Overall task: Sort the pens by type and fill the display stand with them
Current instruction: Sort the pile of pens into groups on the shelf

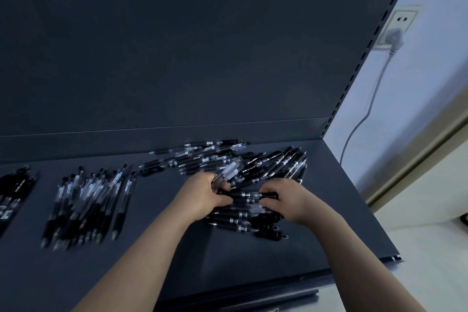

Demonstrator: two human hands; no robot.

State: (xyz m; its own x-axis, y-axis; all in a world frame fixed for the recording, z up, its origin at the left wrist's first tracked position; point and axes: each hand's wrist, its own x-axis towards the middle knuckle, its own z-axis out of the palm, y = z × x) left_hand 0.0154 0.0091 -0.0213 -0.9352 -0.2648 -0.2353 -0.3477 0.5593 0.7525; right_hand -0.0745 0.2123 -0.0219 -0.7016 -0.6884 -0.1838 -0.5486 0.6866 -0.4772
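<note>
A loose heap of black and clear pens [228, 159] lies on the dark display shelf [177, 248], right of centre. My left hand [202, 196] grips a small bunch of clear-barrelled pens [228, 171] that stick up and to the right. My right hand [286, 201] pinches the end of a black pen [250, 195] lying crosswise between both hands, above more black pens [240, 221]. To the left lies a sorted group of clear pens with black grips [88, 200]. A group of black pens [14, 195] lies at the far left edge.
The shelf's dark back panel [177, 45] rises behind the pens. Its slotted upright [359, 63] marks the right end. Beyond it, a white plug and cable [395, 38] hang from a wall socket. The shelf's front edge [253, 289] is near my forearms.
</note>
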